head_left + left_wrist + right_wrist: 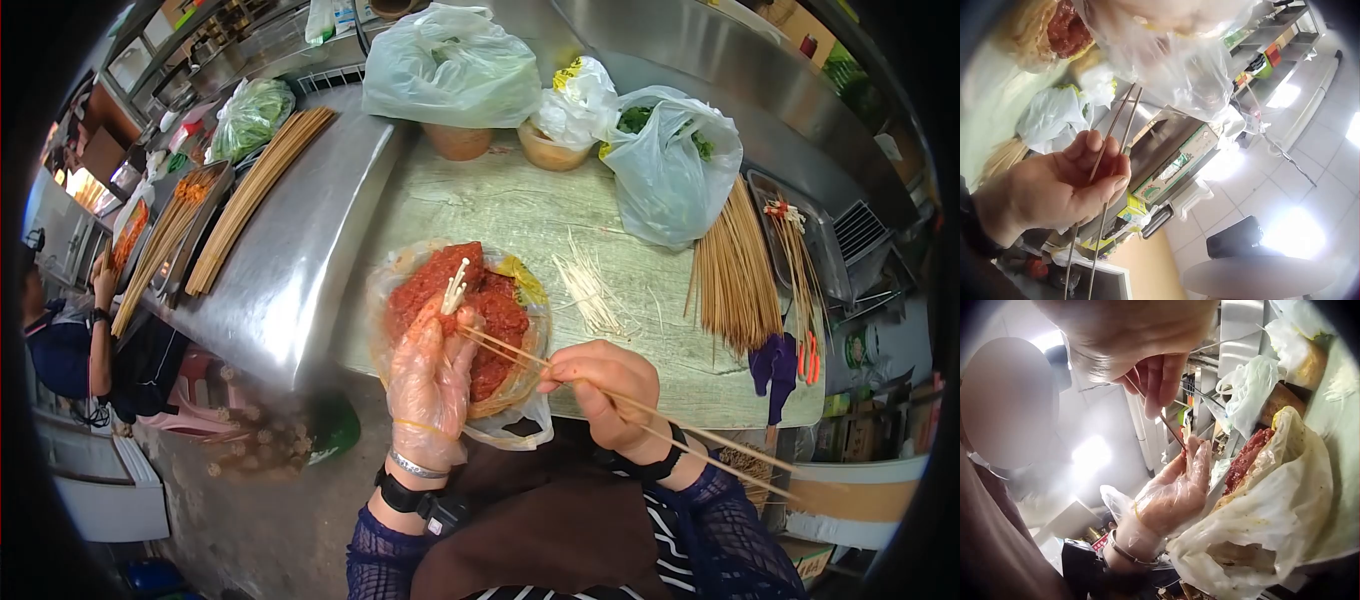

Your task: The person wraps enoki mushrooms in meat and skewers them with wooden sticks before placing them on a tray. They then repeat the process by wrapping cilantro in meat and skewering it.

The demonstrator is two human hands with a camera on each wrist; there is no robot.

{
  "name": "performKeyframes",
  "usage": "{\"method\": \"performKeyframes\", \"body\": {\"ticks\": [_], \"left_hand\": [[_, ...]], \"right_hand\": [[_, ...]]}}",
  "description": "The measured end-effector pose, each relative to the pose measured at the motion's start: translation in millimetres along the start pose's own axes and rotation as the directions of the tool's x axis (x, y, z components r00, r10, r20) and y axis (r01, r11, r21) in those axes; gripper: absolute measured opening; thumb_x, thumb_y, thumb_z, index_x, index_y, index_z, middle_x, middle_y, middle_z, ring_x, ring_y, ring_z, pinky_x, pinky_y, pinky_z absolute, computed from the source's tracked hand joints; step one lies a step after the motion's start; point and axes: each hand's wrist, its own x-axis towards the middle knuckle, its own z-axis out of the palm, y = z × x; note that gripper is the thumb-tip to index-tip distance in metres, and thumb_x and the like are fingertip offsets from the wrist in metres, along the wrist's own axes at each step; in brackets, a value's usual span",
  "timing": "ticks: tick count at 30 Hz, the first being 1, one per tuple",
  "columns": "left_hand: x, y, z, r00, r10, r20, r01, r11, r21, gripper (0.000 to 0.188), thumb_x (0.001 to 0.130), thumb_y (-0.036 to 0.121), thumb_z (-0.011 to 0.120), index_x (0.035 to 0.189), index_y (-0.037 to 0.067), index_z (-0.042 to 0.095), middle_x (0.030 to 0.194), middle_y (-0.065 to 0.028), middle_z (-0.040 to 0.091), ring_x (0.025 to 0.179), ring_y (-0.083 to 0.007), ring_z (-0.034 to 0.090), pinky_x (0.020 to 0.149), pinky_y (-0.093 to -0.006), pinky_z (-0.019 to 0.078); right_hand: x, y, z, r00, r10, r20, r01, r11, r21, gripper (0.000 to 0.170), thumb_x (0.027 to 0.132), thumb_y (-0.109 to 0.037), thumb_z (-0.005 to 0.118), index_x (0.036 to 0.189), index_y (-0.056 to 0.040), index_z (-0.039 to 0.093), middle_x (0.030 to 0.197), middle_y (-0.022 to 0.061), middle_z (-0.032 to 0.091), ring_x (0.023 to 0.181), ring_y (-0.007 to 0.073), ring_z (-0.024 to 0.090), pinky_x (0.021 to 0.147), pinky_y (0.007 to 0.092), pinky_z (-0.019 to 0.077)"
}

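My left hand (425,385), in a clear plastic glove, holds a small bundle of enoki mushrooms (456,288) with red minced meat around its base. In my bare right hand (610,390) are two thin wooden skewers (505,345), gripped between thumb and fingers. Their front ends reach the meat at the left fingertips; the long back ends stick out to the right. Below the left hand, a bag-lined bowl holds a mound of red minced meat (436,278). Loose enoki stalks (590,290) lie on the table right of it.
Bundled skewers (735,270) lie at the right near a metal tray (790,200) and orange-handled scissors (808,358). Plastic bags (450,65) stand along the back. Left is a steel counter (300,240) with more skewers (255,195); another person (75,340) works beyond it.
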Motion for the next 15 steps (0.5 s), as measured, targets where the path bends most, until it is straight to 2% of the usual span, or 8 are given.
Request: {"method": "performKeyframes", "body": {"ticks": [4,7,10,13,15], "left_hand": [[0.0,-2.6,-0.1,1.0,0.019,-0.005,-0.019,1.0,0.011,0.031,0.095,0.008,0.051,0.123,-0.004,0.047,0.117,-0.0146,0.055,0.104,-0.0253,0.058,0.096,-0.0382,0.0487],[0.0,-4.9,-1.4,0.998,0.042,-0.046,-0.041,0.999,0.03,0.031,0.095,0.008,0.051,0.123,-0.004,0.047,0.116,-0.0144,0.056,0.104,-0.0257,0.058,0.097,-0.039,0.0485],[0.5,-5.7,-4.6,0.998,0.064,-0.024,-0.063,0.998,0.027,0.032,0.095,0.008,0.051,0.123,-0.004,0.047,0.115,-0.0144,0.057,0.105,-0.0264,0.058,0.097,-0.04,0.0482],[0.6,-6.5,-2.3,0.996,0.075,-0.046,-0.073,0.996,0.051,0.033,0.093,0.009,0.054,0.123,-0.004,0.049,0.116,-0.0141,0.058,0.105,-0.0254,0.06,0.096,-0.042,0.049],[0.6,-7.6,-0.3,0.989,0.141,-0.044,-0.133,0.981,0.144,0.033,0.093,0.01,0.053,0.123,-0.004,0.048,0.117,-0.0143,0.058,0.102,-0.0256,0.061,0.095,-0.0405,0.0497]], "right_hand": [[-1.4,3.1,6.1,0.999,-0.029,-0.031,0.029,0.999,0.013,0.013,0.084,0.002,0.056,0.096,0.0028,0.061,0.091,0.0177,0.065,0.076,0.0267,0.066,0.065,0.0314,0.0538],[-2.2,6.3,9.3,0.997,-0.07,0.016,0.071,0.997,-0.037,0.014,0.089,-0.003,0.05,0.099,0.0011,0.06,0.095,0.0185,0.063,0.077,0.0244,0.067,0.067,0.0311,0.0538],[1.8,7.4,11.7,0.993,-0.11,0.051,0.114,0.989,-0.09,0.015,0.087,-0.002,0.052,0.1,0.001,0.06,0.097,0.0189,0.064,0.077,0.026,0.067,0.067,0.0317,0.0536],[3.7,9.8,18.4,0.993,-0.116,0.022,0.118,0.986,-0.118,0.017,0.078,0.002,0.062,0.095,0.0007,0.062,0.093,0.0177,0.065,0.079,0.03,0.066,0.066,0.0334,0.0547],[5.9,9.7,22.2,0.989,-0.146,0.013,0.146,0.979,-0.143,0.017,0.077,0.002,0.063,0.095,-0.0001,0.063,0.093,0.0171,0.065,0.077,0.0302,0.066,0.064,0.0333,0.0544]]}}
